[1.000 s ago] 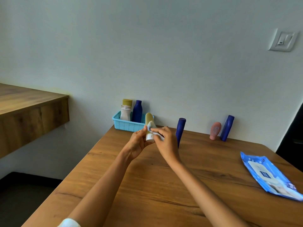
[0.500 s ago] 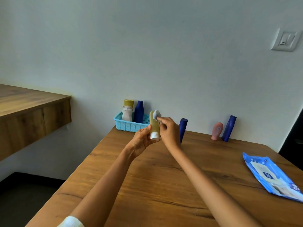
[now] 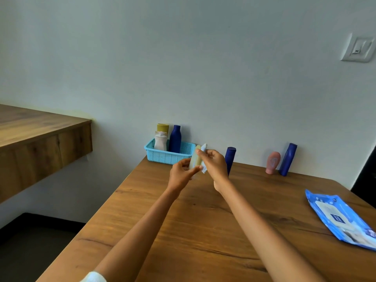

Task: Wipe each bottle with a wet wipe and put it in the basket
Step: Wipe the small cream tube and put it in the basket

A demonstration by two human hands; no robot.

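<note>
Fingers of the left hand (image 3: 181, 173) curl round the lower end of a small yellow bottle (image 3: 195, 158), the grip closed on it above the wooden surface (image 3: 203, 231). The right hand (image 3: 214, 162) pinches a white wipe (image 3: 204, 157) against the bottle's side. Just behind stands the blue basket (image 3: 162, 155) (two bottles in it, a third behind them). Further right, three bottles stand by the wall; a wipes packet (image 3: 341, 218) lies near the edge.
</note>
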